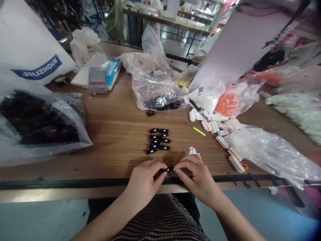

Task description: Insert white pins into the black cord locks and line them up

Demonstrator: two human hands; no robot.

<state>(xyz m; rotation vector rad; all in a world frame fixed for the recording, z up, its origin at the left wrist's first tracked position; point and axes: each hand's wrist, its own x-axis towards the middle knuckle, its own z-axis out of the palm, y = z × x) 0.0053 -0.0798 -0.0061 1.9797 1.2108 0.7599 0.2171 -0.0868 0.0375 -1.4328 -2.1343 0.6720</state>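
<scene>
My left hand [142, 177] and my right hand [195, 175] meet above the near edge of the wooden table [120, 160]. Their fingertips pinch a small black plastic part [167, 169] from both sides, and the fingers hide most of it. Just ahead lies a tidy group of several similar black parts [156, 141], with red-marked ends on some. A little cluster of white plastic bits [193, 151] sits beside my right fingers.
A clear bag of black parts [159, 98] lies ahead, and a larger one [41, 122] lies left. White-and-orange pieces [220, 130], a green-handled pick [199, 131] and bulging plastic bags [271, 154] fill the right. A co-worker's arm [301, 55] shows far right.
</scene>
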